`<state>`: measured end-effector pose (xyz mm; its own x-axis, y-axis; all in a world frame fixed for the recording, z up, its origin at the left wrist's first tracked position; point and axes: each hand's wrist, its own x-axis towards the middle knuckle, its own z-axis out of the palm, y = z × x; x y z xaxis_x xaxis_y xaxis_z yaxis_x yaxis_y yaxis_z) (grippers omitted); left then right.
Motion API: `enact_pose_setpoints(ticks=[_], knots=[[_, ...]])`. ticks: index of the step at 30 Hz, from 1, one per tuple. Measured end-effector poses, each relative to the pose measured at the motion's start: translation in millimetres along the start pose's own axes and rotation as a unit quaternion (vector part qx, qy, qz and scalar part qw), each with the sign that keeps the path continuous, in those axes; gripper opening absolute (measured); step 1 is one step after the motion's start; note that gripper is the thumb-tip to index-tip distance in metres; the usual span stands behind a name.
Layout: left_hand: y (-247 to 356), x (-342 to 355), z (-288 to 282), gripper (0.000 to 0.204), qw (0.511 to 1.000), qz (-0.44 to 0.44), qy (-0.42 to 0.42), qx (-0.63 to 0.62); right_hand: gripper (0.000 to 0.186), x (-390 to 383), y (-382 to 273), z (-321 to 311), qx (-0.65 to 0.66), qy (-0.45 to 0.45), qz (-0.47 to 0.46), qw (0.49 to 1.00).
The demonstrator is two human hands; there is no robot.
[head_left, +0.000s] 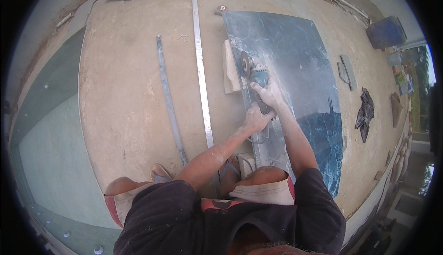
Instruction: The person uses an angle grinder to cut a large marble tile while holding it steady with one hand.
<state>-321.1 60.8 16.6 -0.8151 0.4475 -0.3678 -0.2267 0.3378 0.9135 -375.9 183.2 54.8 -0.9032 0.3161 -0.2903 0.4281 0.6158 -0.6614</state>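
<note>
Both of my hands are on an angle grinder [260, 76] with a teal body and a dark rear handle. My left hand [256, 119] is wrapped round the rear of the grinder. Farther forward, my right hand [271, 93] grips the body just behind the head. The round disc [247, 64] stands over the left edge of a large glossy blue slab [295, 70] with white marbled veins. Pale dust coats my hands and lies over the slab near the cut edge. A cord [265, 139] trails from the grinder's rear toward my knees.
Left of the slab lie a long metal straightedge [199, 56] and a narrow blue-grey strip [167, 89]. A pale block [230, 68] sits by the slab's left edge. To the right are a crumpled black bag [365, 114], tile offcuts [348, 73] and a blue bucket [386, 32].
</note>
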Motion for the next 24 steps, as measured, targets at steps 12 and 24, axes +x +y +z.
enact_pose_setpoints(ticks=[12,24], knots=[[1.9,-7.2,3.1,0.088,0.999,-0.028,-0.009,0.019,0.087,-3.1,16.6,6.1,0.001,0.022,-0.026,0.999],[0.3,-12.3,5.7,0.09,0.999,-0.025,-0.001,0.023,0.084,-7.2,18.6,8.1,-0.016,0.023,-0.011,1.0]])
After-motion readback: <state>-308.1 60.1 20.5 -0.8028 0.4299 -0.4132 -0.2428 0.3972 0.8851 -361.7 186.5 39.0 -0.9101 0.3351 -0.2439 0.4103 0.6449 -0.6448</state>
